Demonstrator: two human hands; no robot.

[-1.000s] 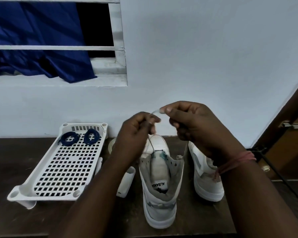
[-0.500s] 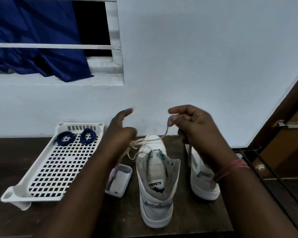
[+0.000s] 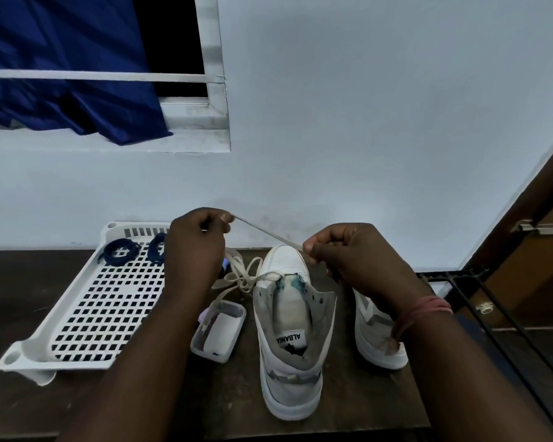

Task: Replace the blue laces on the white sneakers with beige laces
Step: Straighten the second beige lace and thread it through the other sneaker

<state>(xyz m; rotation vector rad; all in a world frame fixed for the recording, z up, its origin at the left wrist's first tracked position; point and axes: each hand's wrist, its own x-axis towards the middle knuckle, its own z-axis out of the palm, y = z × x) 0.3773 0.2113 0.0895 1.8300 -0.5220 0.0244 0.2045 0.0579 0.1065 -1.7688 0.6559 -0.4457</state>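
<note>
Fingers (image 3: 225, 218) of the left hand (image 3: 195, 250) are pinched tight on one stretch of the beige lace (image 3: 262, 231), and the fingers of the right hand (image 3: 348, 253) are pinched on it a little further along, so a short taut span runs between them, high on the left and sloping down to the right. Both hands are closed into loose fists around that pinch. They hang above the toe of the nearer white sneaker (image 3: 289, 339), which stands on the table (image 3: 230, 409) with its heel toward the person and its toe toward the wall.

The rest of the lace drops from the left hand in a loose tangle just left of the toe and seems to reach the lowest eyelets, which lie below and between the two hands. I'd say the right hand is the nearer to them. The eyelet rows run straight away from the person, so the coming pull looks to be toward the heel.

The second sneaker (image 3: 374, 330) stands just right, partly behind the right wrist. The blue laces (image 3: 122, 252) lie coiled in the white tray (image 3: 87, 314) to the left.
</note>
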